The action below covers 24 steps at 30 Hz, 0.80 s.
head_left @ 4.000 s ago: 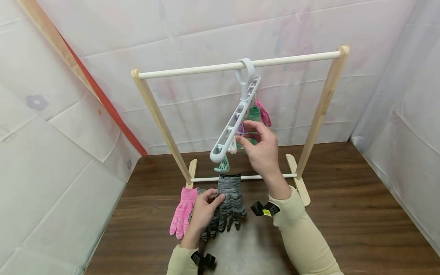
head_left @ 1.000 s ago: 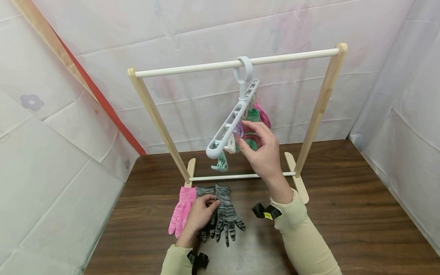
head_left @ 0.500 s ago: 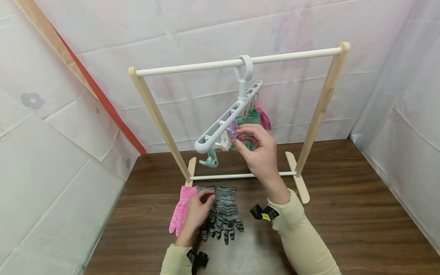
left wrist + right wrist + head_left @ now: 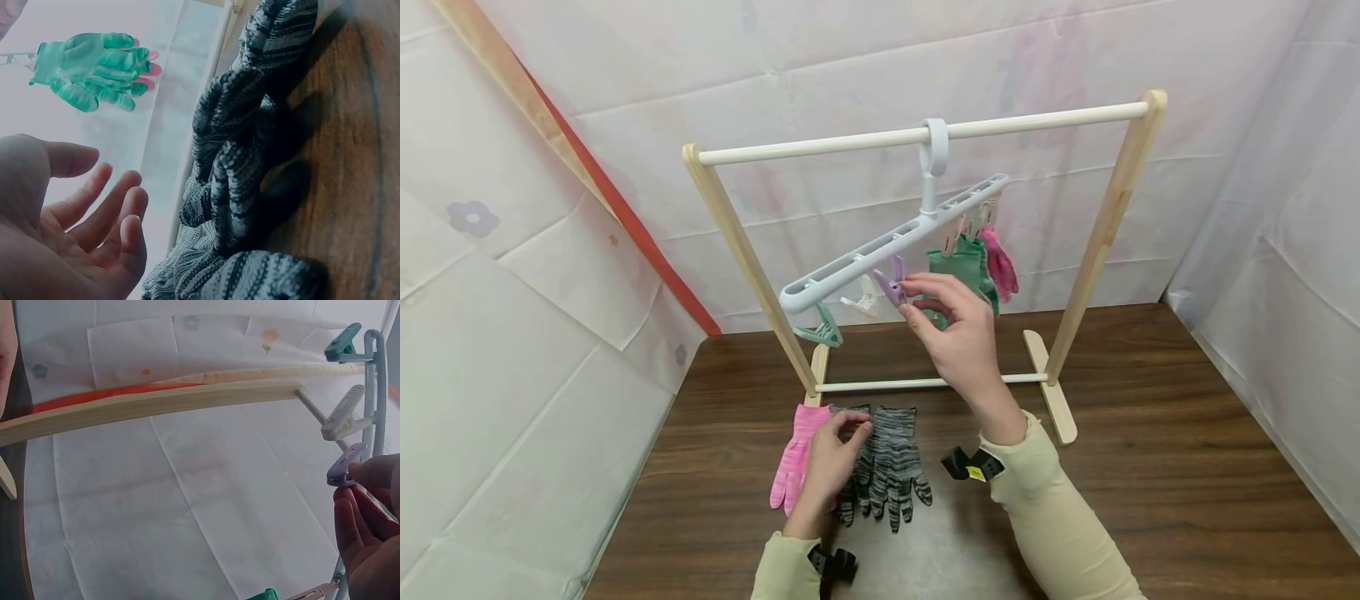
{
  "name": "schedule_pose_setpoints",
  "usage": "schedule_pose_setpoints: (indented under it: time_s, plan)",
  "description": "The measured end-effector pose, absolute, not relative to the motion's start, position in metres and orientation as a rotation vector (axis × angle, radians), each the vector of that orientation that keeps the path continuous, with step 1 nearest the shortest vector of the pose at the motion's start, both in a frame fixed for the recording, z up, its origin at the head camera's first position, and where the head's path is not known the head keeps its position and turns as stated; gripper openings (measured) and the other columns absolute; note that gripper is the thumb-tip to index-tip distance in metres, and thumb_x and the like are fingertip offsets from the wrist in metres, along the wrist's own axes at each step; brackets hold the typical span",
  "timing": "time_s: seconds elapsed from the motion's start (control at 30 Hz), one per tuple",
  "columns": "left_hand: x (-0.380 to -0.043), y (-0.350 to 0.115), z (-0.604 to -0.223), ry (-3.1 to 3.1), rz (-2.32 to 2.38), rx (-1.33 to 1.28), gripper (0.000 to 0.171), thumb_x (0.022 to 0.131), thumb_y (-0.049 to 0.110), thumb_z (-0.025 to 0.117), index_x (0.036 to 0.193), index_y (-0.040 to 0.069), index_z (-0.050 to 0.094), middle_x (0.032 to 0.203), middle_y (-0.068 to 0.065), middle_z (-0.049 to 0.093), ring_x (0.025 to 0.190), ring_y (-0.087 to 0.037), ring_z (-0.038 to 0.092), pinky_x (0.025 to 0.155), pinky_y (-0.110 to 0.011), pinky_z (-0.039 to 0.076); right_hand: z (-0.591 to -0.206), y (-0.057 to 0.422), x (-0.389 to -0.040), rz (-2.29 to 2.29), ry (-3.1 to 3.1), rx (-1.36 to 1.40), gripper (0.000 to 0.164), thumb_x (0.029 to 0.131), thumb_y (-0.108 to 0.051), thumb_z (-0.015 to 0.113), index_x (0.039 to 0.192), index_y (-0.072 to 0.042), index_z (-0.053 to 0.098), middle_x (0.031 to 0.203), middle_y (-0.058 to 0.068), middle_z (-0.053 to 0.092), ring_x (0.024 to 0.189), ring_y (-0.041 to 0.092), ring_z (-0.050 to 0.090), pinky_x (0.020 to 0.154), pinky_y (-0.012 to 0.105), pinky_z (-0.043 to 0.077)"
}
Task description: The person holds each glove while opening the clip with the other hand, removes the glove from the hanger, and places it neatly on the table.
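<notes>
A pale blue clip hanger [image 4: 857, 265] hangs by its hook from the rack's top bar. My right hand [image 4: 958, 325] pinches the purple clothespin [image 4: 892, 287] beneath it; the right wrist view shows thumb and fingers on that clothespin [image 4: 345, 467]. Beside it hang a white clothespin [image 4: 865, 298] and a mint-green one, both without a glove. My left hand [image 4: 831, 458] hovers low over the grey-and-black gloves [image 4: 895, 462] with nothing between its loosely bent fingers. In the left wrist view these striped gloves [image 4: 234, 181] lie close beside the left hand [image 4: 87, 219]. A pink glove [image 4: 797, 454] lies left of them.
A green glove [image 4: 951, 265] and a pink glove [image 4: 997, 262] hang from clothespins on the hanger's far half. The wooden rack [image 4: 1101, 225] stands with its feet on the dark brown table [image 4: 1150, 467]. A pale cloth covers the walls behind.
Since the earliest frame, my left hand has lowered the grey-and-black glove to the table and let go. The hanger has swung, its near end moving left, and my right hand still pinches the purple clothespin.
</notes>
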<state>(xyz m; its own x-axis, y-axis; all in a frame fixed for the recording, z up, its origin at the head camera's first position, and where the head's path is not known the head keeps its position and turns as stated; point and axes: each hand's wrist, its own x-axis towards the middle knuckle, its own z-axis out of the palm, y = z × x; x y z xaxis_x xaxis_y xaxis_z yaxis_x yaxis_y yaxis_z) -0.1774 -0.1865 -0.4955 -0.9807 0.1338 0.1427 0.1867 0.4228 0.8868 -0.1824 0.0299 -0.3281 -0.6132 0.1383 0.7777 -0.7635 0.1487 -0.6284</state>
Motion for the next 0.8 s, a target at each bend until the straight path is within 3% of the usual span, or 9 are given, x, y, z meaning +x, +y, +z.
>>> schedule_pose_setpoints:
  time_s: [0.33, 0.57, 0.8]
  plan:
    - [-0.178, -0.185, -0.495, -2.618, -1.641, -0.326, 0.013, 0.095, 0.016, 0.068, 0.105, 0.010, 0.073, 0.096, 0.001, 0.069, 0.090, -0.017, 0.062, 0.069, -0.031, 0.048, -0.323, 0.027, -0.176, 1.500, -1.752, 0.619, 0.025, 0.083, 0.016, 0.070, 0.108, 0.013, 0.068, 0.114, 0.024, 0.067, 0.097, 0.036, 0.066, 0.081, 0.044, 0.056]
    - [-0.179, -0.183, -0.495, -2.626, -1.626, -0.321, 0.012, 0.095, 0.018, 0.068, 0.103, 0.011, 0.073, 0.096, 0.000, 0.069, 0.090, -0.017, 0.062, 0.071, -0.033, 0.047, -0.334, 0.034, -0.182, 1.505, -1.738, 0.604, 0.023, 0.086, 0.008, 0.072, 0.108, 0.005, 0.072, 0.112, 0.013, 0.069, 0.095, 0.027, 0.067, 0.082, 0.033, 0.056]
    - [-0.179, -0.183, -0.491, -2.622, -1.623, -0.340, 0.014, 0.095, 0.019, 0.068, 0.103, 0.009, 0.073, 0.096, 0.000, 0.070, 0.090, -0.018, 0.062, 0.071, -0.033, 0.047, -0.340, 0.040, -0.186, 1.506, -1.718, 0.561, 0.023, 0.088, 0.004, 0.073, 0.111, 0.001, 0.072, 0.109, 0.011, 0.070, 0.094, 0.026, 0.067, 0.082, 0.034, 0.055]
